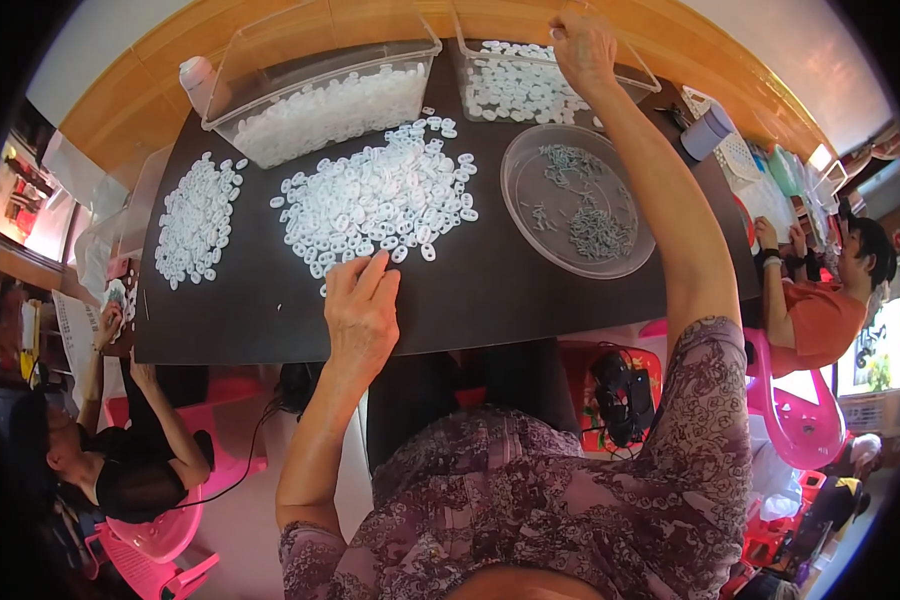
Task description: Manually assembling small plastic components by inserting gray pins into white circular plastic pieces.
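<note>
My left hand (362,315) rests at the near edge of a heap of small white oval plastic pieces with holes (380,195). Its fingers are bent and drawn together at the tips; what they pinch, if anything, is hidden. Far off, my right hand (585,52) is raised over a clear plastic bin (560,62) that contains more of the white pieces. A small white piece (556,34) shows at its pinched fingertips. Beneath my right forearm, a clear round tray (518,205) carries small grey screw-like pins (602,232).
A larger clear bin (255,150) of white pieces stands at the back left, beside a second heap (198,220). A grey-lidded cylinder (706,132) stands at the right on the dark table (450,300). Other people sit at left and right; pink chairs (800,420) are near the table.
</note>
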`<state>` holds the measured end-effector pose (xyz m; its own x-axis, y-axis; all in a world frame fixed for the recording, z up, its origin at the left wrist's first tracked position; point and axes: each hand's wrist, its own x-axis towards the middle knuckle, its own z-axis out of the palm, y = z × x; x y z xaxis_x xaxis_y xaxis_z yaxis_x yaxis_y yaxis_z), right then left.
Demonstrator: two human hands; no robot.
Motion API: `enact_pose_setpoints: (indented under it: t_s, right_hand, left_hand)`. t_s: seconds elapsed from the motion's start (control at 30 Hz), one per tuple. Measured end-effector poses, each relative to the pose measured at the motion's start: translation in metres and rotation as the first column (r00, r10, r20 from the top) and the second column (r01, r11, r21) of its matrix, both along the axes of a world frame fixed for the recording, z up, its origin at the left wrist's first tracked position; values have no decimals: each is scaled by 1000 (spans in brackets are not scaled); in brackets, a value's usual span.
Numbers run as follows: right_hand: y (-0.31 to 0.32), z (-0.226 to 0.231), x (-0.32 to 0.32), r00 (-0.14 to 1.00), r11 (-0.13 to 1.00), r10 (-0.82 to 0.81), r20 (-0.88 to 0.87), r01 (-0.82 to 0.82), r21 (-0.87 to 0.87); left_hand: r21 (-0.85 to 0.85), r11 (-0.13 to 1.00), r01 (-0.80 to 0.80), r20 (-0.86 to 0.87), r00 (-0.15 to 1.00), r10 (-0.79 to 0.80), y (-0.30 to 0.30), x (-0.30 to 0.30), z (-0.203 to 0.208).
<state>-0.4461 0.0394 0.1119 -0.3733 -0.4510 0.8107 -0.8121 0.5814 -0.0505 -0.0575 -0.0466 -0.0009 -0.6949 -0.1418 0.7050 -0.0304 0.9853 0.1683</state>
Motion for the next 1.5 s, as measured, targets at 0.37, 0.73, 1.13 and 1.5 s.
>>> enact_pose_setpoints:
  t_s: [0.37, 0.73, 1.13, 1.5]
  right_hand:
    - [10, -16, 35, 998, 999, -7, -67, 9, 35]
    - [62, -38, 131, 931, 927, 361, 59, -351, -129]
    - [128, -82, 151, 901, 947, 292, 322, -320, 37]
    - [87, -106, 136, 925, 893, 199, 323, -307, 330]
  left_hand:
    - [-23, 997, 72, 72, 995, -70, 3, -29, 5]
    - [9, 997, -79, 19, 997, 79, 11, -27, 7]
    - [-23, 1000, 11, -38, 999, -12, 21, -28, 6]
    - [823, 549, 147, -72, 985, -156, 50, 1, 6]
